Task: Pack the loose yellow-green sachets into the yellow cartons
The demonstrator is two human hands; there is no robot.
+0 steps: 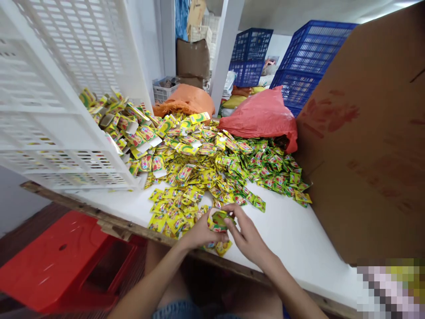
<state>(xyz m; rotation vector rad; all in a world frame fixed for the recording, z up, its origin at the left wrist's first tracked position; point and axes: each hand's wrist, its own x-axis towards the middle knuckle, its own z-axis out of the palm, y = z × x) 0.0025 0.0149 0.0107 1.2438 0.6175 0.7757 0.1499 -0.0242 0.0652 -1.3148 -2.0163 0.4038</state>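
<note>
Near the table's front edge, my left hand is closed round a small yellow box whose open top faces me. My right hand pinches green sachets at the mouth of that box; how many I cannot make out. Yellow sachets lie loose to the left of my hands and just beneath them. Behind, a heap of green sachets spreads to the right. More small yellow boxes, several with flaps open, pile up at the left and over the middle of the heap.
A white plastic crate lies on its side at the left, boxes spilling out. An orange sack and a red sack lie behind the heap. A large cardboard box bounds the right. A red stool stands below left.
</note>
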